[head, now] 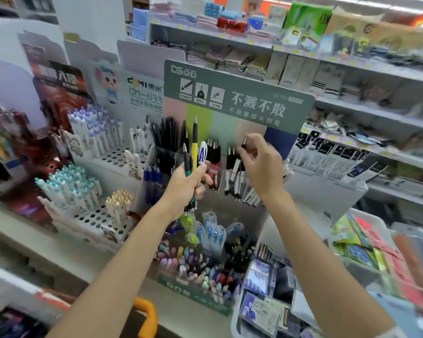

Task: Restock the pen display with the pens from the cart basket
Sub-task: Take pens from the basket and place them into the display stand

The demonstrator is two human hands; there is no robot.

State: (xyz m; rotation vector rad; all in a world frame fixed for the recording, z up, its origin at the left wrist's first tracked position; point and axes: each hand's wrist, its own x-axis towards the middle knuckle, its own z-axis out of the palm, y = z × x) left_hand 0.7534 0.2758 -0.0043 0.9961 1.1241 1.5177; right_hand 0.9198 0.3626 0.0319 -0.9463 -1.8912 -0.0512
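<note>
**Head view: pens in both hands at the green display**

The left hand (189, 182) grips a mixed bundle of pens upright in its fist, in front of the middle of the green cardboard pen display (239, 98). Above the fist rise a yellow-barrelled pen with a dark top (194, 148), a teal-and-black pen with a silver tip (186, 162) and a white pen with a blue cap (202, 152). More pen ends poke out below the hand.

The right hand (261, 167), raised toward the display's right edge, pinches a short black pen with a silver end (244, 143) between thumb and forefinger. Its other fingers are loosely curled. Just below it, black-and-white pens (232, 174) stand in the display's upper tier. Pastel-capped pens (181, 259) fill the display's front edge. An orange cart handle (145, 311) shows at the bottom.
</note>
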